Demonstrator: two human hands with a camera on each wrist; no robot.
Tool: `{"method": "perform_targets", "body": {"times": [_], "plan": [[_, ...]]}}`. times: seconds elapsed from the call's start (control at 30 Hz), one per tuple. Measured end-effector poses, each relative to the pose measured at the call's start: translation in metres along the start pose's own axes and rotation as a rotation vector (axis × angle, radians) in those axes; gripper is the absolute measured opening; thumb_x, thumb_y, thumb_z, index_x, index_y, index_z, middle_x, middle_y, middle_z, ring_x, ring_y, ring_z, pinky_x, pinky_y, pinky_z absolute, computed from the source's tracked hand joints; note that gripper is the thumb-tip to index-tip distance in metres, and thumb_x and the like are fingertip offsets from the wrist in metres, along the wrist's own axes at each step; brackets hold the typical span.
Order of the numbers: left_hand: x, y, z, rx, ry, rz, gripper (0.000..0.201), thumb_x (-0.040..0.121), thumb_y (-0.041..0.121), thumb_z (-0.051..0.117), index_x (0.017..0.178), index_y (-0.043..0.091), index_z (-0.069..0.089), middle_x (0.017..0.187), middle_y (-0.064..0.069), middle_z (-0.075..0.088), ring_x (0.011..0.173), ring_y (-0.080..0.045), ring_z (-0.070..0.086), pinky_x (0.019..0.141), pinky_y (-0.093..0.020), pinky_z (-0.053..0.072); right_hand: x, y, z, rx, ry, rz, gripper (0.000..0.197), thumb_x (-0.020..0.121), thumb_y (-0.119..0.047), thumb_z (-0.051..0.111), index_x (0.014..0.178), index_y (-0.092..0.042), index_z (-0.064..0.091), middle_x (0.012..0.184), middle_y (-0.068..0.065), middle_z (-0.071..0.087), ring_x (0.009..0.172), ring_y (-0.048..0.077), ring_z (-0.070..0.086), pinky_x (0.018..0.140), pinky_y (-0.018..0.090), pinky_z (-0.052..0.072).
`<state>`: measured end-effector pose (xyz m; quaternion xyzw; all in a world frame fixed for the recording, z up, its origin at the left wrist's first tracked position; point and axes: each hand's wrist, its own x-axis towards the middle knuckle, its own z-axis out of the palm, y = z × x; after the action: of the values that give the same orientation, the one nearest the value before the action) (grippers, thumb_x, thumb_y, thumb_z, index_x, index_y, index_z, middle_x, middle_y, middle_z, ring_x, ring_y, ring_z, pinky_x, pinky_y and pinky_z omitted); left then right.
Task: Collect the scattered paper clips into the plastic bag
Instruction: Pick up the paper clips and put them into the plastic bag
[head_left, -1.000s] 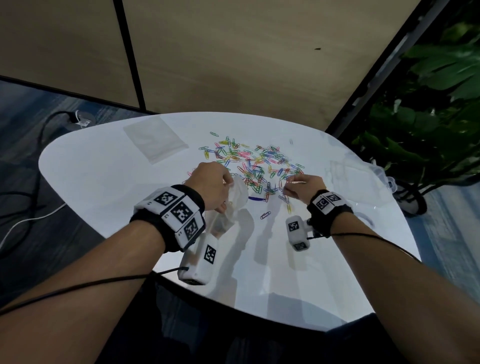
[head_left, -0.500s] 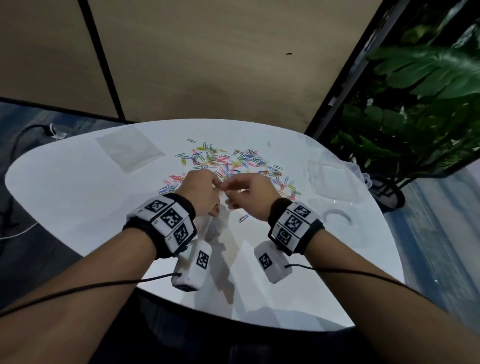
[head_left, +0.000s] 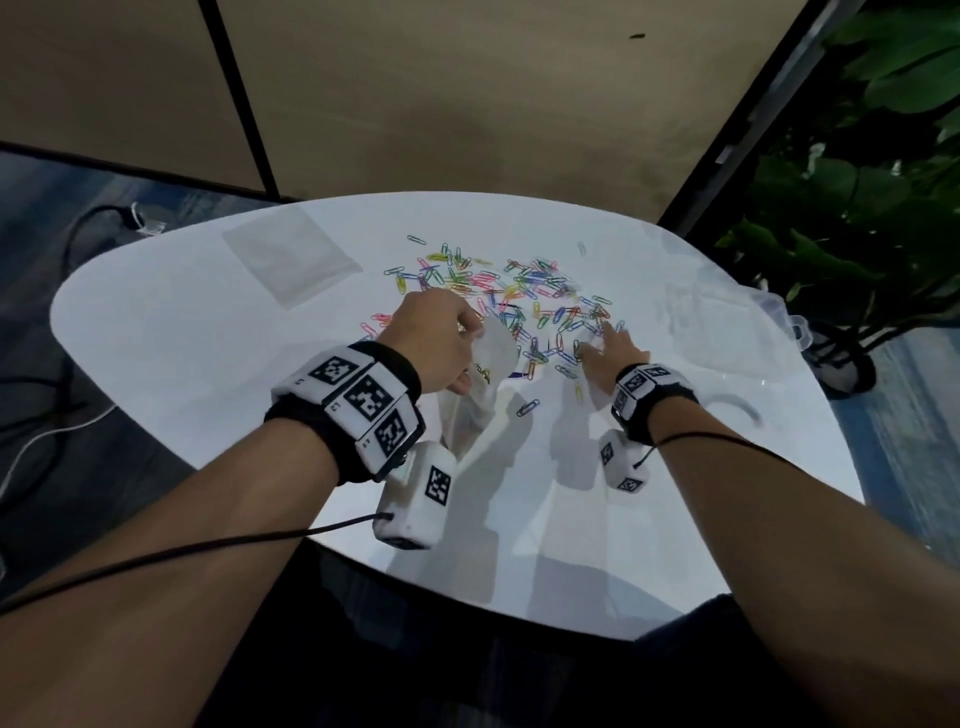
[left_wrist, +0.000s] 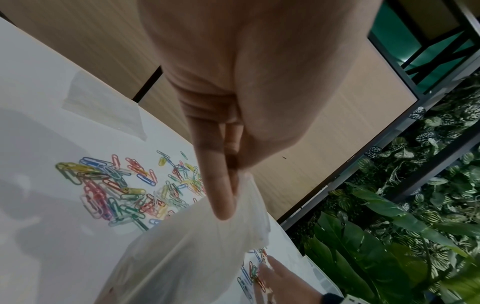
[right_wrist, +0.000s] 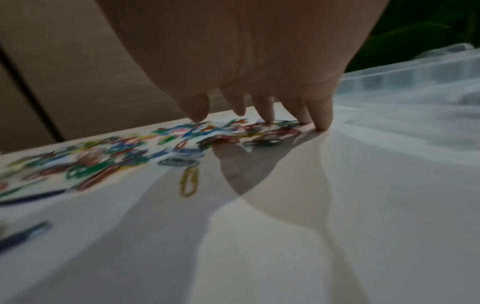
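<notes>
paper clips (right_wrist: 109, 156) motion-blurred in right wrist view, plastic bag (left_wrist: 182, 257) bottom cropped

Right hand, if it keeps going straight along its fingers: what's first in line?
Probably the paper clips: the right hand lies open, fingertips already at the pile's near right edge, pointing into it. Depth beyond that is unclear.

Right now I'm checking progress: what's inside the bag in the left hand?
A few clips show through the bag near its top. The left hand covers part of the mouth, and the lower bag's contents are too unclear to tell.
</notes>
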<state>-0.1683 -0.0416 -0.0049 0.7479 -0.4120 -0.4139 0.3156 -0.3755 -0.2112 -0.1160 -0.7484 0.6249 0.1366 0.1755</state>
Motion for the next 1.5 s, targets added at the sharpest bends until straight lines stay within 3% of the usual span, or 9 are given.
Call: {"method": "perform_targets", "body": {"times": [0.23,0.4,0.63,0.73,0.87,1.03,1.17,1.3,1.5], "plan": [[-0.003,0.000,-0.003,0.035,-0.003,0.024,0.017,0.101,0.001,0.050,0.106,0.008,0.065,0.088,-0.019,0.068,0.051,-0.019,0.069,0.052,-0.028,0.063,-0.011,-0.039,0.011,-0.301,0.099,-0.122,0.029,0.096,-0.011,0.048,0.122,-0.005,0.057,0.127,0.019,0.057,0.114,0.037,0.058,0.091,0.041,0.051],[-0.006,-0.003,-0.003,0.055,-0.004,0.036,0.019,0.101,0.001,0.050,0.110,0.007,0.065,0.089,-0.018,0.069,0.050,-0.016,0.070,0.057,-0.030,0.064,-0.013,-0.045,0.008,-0.292,0.173,-0.211,0.026,0.089,0.006,0.046,0.105,-0.001,0.066,0.107,0.017,0.066,0.098,0.032,0.066,0.083,0.034,0.054],[-0.005,-0.003,-0.007,0.040,-0.003,0.013,0.018,0.101,0.000,0.050,0.109,0.009,0.063,0.081,-0.012,0.065,0.046,-0.012,0.068,0.054,-0.027,0.062,-0.002,-0.017,-0.027,0.765,0.049,0.045,0.016,0.079,-0.011,0.076,0.095,-0.014,0.073,0.110,0.008,0.072,0.095,0.020,0.069,0.089,0.035,0.058],[-0.004,-0.002,-0.006,0.034,-0.006,0.001,0.020,0.100,-0.001,0.049,0.111,0.008,0.064,0.085,-0.013,0.065,0.043,-0.010,0.067,0.051,-0.025,0.061,-0.029,-0.030,-0.051,1.426,-0.066,-0.004,0.015,0.085,0.004,0.068,0.100,0.004,0.067,0.106,0.019,0.070,0.091,0.024,0.070,0.079,0.029,0.061],[-0.005,0.000,-0.005,0.018,0.000,-0.014,0.019,0.100,-0.002,0.050,0.107,0.009,0.064,0.084,-0.015,0.067,0.044,-0.014,0.068,0.059,-0.034,0.064,-0.083,-0.063,-0.071,1.630,-0.386,-0.155,0.012,0.091,0.005,0.060,0.100,0.007,0.066,0.096,0.014,0.072,0.093,0.018,0.071,0.073,0.018,0.058],[-0.009,0.003,-0.003,0.034,0.011,0.000,0.016,0.100,-0.001,0.053,0.107,0.008,0.064,0.085,-0.018,0.071,0.055,-0.024,0.073,0.066,-0.041,0.065,-0.120,-0.089,-0.052,1.350,-0.447,-0.217,0.016,0.087,0.010,0.061,0.100,0.007,0.069,0.092,0.018,0.071,0.082,0.023,0.071,0.076,0.023,0.060],[-0.012,0.005,0.000,0.065,-0.003,0.033,0.014,0.098,-0.001,0.056,0.098,0.008,0.067,0.095,-0.020,0.073,0.067,-0.033,0.077,0.069,-0.047,0.065,-0.117,-0.099,-0.037,0.774,-0.096,-0.294,0.017,0.083,0.002,0.068,0.097,-0.004,0.075,0.081,0.014,0.075,0.072,0.023,0.073,0.079,0.037,0.062],[-0.010,0.003,0.001,0.065,-0.010,0.014,0.015,0.100,0.002,0.053,0.102,0.004,0.068,0.080,-0.020,0.076,0.067,-0.032,0.077,0.074,-0.046,0.065,-0.123,-0.114,-0.039,0.299,0.134,-0.435,0.017,0.090,-0.012,0.060,0.085,-0.011,0.076,0.076,0.007,0.072,0.069,0.020,0.069,0.066,0.022,0.054],[-0.003,-0.002,-0.008,0.056,0.034,-0.019,0.015,0.093,-0.004,0.061,0.102,0.005,0.069,0.078,-0.017,0.074,0.065,-0.029,0.076,0.075,-0.045,0.065,-0.124,-0.112,-0.054,0.441,-0.109,-0.450,0.029,0.086,-0.002,0.058,0.108,-0.015,0.073,0.102,0.006,0.074,0.095,0.023,0.070,0.088,0.033,0.056]]}}
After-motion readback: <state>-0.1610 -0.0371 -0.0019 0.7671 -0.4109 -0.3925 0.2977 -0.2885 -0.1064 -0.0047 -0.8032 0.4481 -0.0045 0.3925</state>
